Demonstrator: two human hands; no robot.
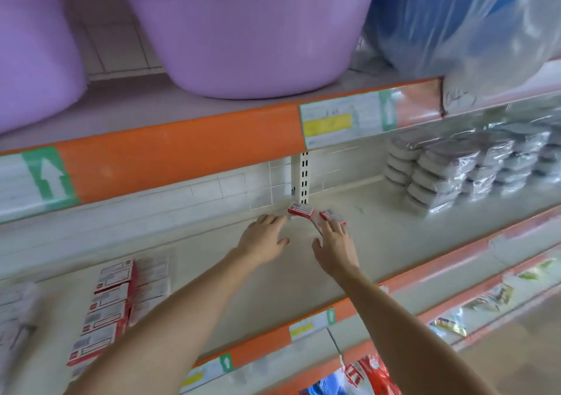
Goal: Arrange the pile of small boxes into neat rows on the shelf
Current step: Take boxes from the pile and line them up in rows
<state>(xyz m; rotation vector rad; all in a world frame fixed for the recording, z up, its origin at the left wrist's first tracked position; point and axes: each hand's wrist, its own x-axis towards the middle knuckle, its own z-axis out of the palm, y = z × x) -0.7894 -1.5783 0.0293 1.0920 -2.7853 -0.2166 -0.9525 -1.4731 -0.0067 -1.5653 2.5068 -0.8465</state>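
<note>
Two small red-and-white boxes lie at the back of the cream shelf (379,236): one box (300,211) by the slotted upright, another box (331,217) just right of it. My left hand (264,238) reaches flat toward the first box, its fingertips just short of it. My right hand (335,242) lies with straight fingers touching the second box. At the shelf's front left, several similar boxes (109,306) lie flat in neat rows.
Purple plastic tubs (249,39) and a blue plastic-wrapped bundle (461,21) fill the shelf above, behind an orange price rail (182,148). Stacks of wrapped grey packs (464,166) stand at the right of my shelf. Packets hang on lower shelves (370,373).
</note>
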